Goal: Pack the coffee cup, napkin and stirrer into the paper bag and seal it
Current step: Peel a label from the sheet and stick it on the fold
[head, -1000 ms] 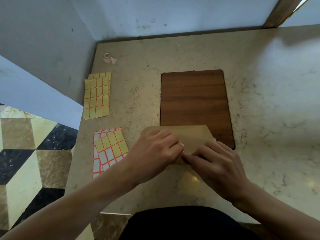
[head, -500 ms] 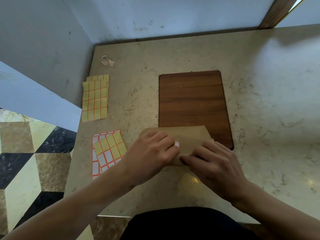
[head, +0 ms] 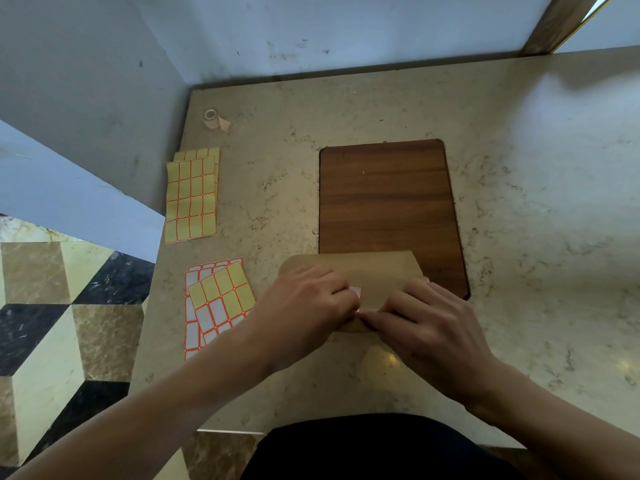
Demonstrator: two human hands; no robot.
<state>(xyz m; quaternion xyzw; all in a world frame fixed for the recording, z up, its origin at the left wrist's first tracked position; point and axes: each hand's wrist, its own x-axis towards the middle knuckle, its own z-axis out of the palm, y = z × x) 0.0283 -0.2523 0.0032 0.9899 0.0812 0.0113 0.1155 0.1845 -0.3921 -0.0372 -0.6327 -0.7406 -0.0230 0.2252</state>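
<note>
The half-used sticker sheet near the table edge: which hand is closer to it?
Left. The left hand grips the paper bag just right of the half-used sticker sheet; the right hand is farther right, across the bag.

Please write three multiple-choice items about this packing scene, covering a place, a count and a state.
1. Where does the tape roll sit?
A. far left corner of the counter
B. on the wooden board
C. inside the bag

2. How many groups of sticker sheets lie left of the paper bag?
A. one
B. two
C. four

3. How does the bag lie?
A. standing open
B. folded flat under both hands
C. torn in half

Answers: 1 A, beside the wall; 2 B, far sheets and near sheets; 3 B, left hand and right hand press it, a sticker between them.
</note>
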